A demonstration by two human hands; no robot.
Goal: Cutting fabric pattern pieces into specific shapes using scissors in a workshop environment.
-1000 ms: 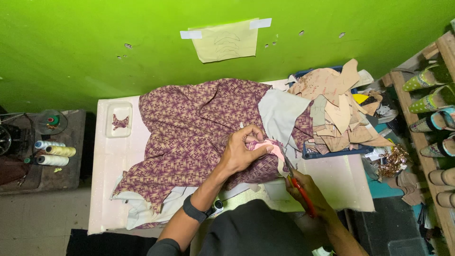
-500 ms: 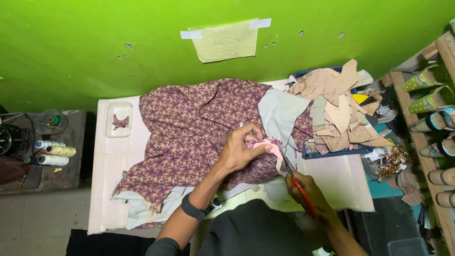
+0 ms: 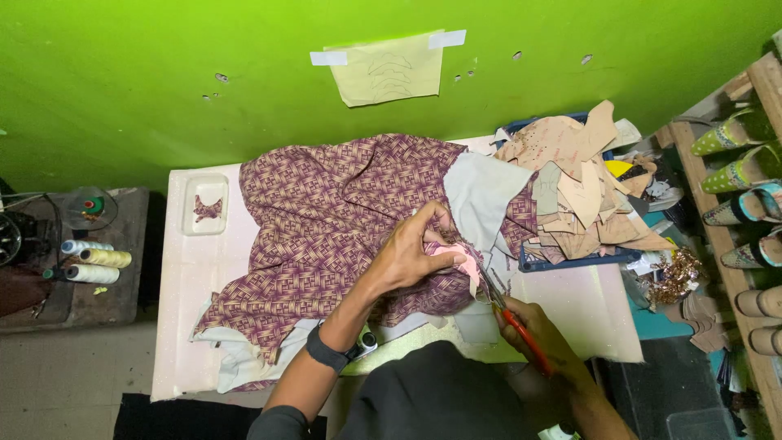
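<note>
- I see my left hand (image 3: 411,253) pinching a pink piece (image 3: 456,259) on the purple patterned fabric (image 3: 326,220)
- My right hand (image 3: 538,330) grips the red-handled scissors (image 3: 509,314), fingers closed around them

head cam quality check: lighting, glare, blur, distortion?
Head view: light is even and fairly soft on the green wall, no harsh glare; the patterned fabric is sharp enough to read its weave; the left hand and the scissors in the right hand look slightly soft; wide-angle bowing shows at the shoe rack; the floor corners are dim.
</note>
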